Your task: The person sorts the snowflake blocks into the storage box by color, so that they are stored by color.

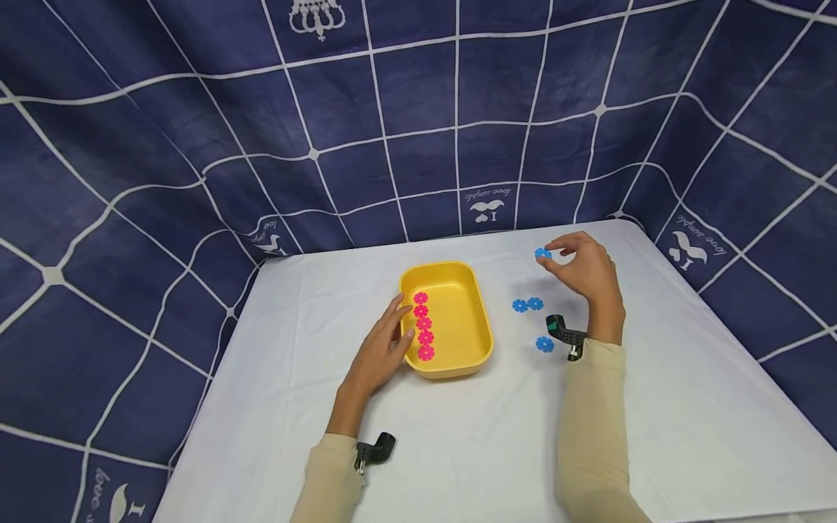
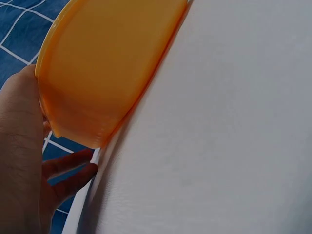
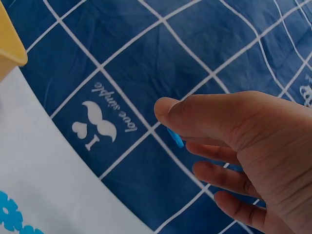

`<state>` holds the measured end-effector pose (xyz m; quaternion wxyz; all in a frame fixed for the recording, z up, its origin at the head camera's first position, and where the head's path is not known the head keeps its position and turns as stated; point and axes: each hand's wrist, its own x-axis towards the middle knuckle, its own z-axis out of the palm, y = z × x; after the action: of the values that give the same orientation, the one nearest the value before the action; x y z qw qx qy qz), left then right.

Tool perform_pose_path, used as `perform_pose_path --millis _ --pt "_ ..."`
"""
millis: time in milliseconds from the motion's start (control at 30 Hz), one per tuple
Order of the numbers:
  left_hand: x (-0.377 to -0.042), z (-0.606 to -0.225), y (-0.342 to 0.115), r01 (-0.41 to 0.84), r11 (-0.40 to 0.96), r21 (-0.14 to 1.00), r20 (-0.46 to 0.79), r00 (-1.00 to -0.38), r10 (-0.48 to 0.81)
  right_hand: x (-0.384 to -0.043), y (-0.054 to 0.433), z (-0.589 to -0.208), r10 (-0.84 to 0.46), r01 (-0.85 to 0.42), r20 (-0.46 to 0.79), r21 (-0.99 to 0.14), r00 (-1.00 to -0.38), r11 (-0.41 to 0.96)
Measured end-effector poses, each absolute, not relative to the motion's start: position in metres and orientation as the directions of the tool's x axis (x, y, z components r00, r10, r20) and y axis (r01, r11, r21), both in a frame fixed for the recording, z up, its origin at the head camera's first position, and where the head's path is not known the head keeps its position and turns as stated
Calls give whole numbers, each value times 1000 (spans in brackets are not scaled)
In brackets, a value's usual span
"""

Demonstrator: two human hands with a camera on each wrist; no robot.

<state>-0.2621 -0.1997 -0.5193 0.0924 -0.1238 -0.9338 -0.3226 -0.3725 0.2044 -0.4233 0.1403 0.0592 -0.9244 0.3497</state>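
My right hand point(image 1: 587, 269) pinches a blue snowflake disc point(image 1: 543, 253) between thumb and fingers, raised near the back of the table. In the right wrist view only a sliver of this disc point(image 3: 175, 138) shows below the thumb. My left hand point(image 1: 381, 347) rests at the left side of a yellow tray point(image 1: 484, 319), its fingers fairly straight and their tips at the rim. Inside that tray, several pink snowflake discs point(image 1: 424, 324) line up along the left side. Right of the tray lie two blue snowflake discs point(image 1: 520, 306) side by side.
Another blue snowflake disc point(image 1: 544, 344) lies nearer, beside the right wrist's camera point(image 1: 564, 335). A white cloth point(image 1: 314, 334) covers the table. Dark blue curtains point(image 1: 418, 167) with white grid lines hang behind and at both sides.
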Motion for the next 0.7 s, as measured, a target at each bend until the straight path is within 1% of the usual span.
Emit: perform_pose_path --millis 200,367,500,700 --pt "-263 -505 -205 333 828 451 277 -934 225 -367 194 -412 -38 -246 332 -615 -942 749" --pt "-272 -496 -208 386 846 368 282 -913 294 -366 188 -407 -41 -264 359 -600 -932 755" --pt "-278 -495 -213 421 844 333 304 -895 326 -366 182 -405 -62 -282 367 -585 -928 760" --pt "-279 -496 -219 459 825 330 343 -873 348 -365 175 -398 -100 -334 401 -570 -910 750"
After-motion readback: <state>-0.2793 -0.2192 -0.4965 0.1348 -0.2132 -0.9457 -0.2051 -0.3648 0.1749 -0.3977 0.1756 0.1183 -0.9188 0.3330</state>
